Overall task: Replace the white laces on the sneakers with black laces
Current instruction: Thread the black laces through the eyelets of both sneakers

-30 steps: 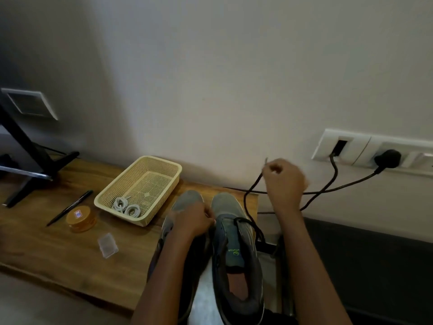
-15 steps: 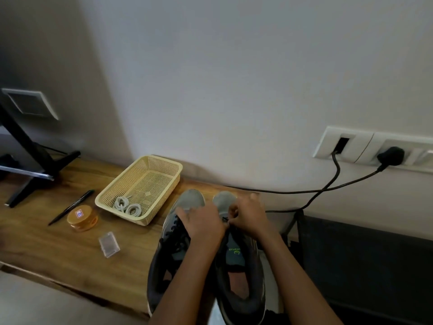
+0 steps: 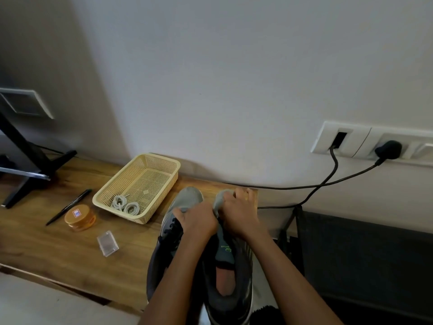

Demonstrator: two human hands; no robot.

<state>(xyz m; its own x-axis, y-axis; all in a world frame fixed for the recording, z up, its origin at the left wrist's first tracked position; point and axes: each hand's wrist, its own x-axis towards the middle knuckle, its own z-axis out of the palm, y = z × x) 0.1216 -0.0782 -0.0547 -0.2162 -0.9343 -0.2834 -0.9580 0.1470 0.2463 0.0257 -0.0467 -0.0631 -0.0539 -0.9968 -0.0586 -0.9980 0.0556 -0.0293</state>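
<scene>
left hand (image 3: 196, 221) curled on left sneaker (image 3: 168, 233) | right hand (image 3: 239, 215) pinched at right sneaker (image 3: 230, 259) eyelets, lace hidden | white laces (image 3: 125, 205) in basket (image 3: 161, 160), centre-left

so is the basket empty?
No, coiled white laces lie in the near corner of the basket.

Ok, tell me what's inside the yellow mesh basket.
The yellow plastic mesh basket holds coiled white laces in its near corner. The rest of its floor looks bare; nothing covers it.
</scene>
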